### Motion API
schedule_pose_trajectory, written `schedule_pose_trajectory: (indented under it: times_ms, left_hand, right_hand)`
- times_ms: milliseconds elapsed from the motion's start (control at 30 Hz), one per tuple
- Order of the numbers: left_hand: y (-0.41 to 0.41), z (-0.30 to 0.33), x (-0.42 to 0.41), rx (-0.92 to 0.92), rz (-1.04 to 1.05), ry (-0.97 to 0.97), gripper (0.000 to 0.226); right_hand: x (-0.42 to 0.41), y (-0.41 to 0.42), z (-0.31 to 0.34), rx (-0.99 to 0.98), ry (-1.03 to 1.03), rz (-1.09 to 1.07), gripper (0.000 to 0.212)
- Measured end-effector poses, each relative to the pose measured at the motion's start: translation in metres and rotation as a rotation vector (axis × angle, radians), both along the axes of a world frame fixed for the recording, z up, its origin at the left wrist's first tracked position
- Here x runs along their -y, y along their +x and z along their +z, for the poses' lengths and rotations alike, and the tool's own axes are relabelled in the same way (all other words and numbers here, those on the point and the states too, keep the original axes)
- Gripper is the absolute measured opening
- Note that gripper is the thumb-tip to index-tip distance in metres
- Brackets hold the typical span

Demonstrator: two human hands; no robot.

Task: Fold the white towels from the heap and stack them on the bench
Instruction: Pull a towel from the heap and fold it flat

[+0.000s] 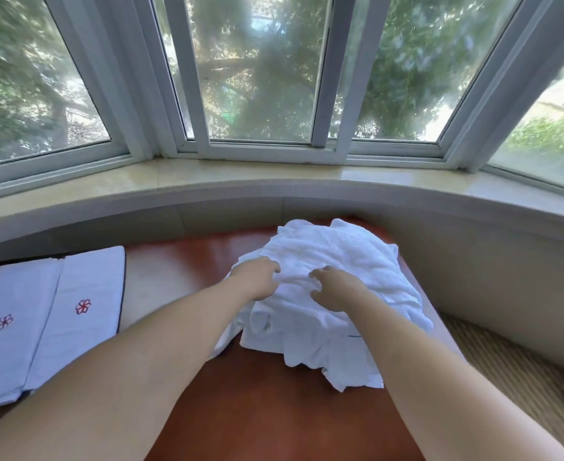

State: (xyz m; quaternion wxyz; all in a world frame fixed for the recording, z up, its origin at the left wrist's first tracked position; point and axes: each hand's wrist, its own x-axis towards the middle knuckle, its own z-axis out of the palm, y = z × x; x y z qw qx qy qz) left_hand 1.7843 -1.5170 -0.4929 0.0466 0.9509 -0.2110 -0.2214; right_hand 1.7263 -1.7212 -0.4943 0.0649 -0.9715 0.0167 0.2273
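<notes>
A bay window [257,78] curves round a stone sill [207,181]. Below it the red-brown worktop [267,394] carries the heap [333,257] of crumpled white towels at its far right, and two flat white cloths [41,314] with red flower marks at the left. Both grips lie on the heap: left hand [257,277] and right hand [335,291] press down, fingers curled into the cloth.

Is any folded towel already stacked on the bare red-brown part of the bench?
No. The bench shows only the rumpled heap of white towels, with both hands on it: left hand, right hand.
</notes>
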Motion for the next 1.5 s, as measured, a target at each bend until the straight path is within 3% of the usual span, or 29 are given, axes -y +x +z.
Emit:
schedule_pose_trajectory:
  times_ms: [333,567,733,867,967,1167,1500]
  left_hand:
    - [0.009,-0.032,0.03,0.079,0.077,-0.064,0.039]
    - [0.027,-0.056,0.039,0.129,0.064,-0.08,0.016]
    - [0.03,-0.056,0.039,0.173,0.069,-0.096,0.018]
    - [0.026,-0.041,0.038,0.244,0.047,-0.096,0.011]
    - [0.023,-0.022,0.034,0.288,0.041,-0.113,0.011]
    - [0.012,0.029,0.028,0.407,0.019,-0.174,0.013]
    - [-0.037,0.135,-0.003,0.562,0.111,-0.4,0.013]
  right_hand:
    - [0.053,-0.001,-0.018,0.184,-0.09,-0.218,0.045]
    - [0.076,-0.001,-0.043,0.258,-0.083,-0.261,0.034]
    - [0.08,0.001,-0.045,0.27,-0.065,-0.261,0.036]
    - [0.085,-0.009,-0.037,0.295,-0.165,-0.309,0.039]
    - [0.089,-0.016,-0.021,0.327,-0.214,-0.358,0.036]
    - [0.083,-0.025,0.038,0.537,-0.12,-0.431,0.03]
    - [0.049,-0.06,0.166,0.965,0.177,-0.595,0.022]
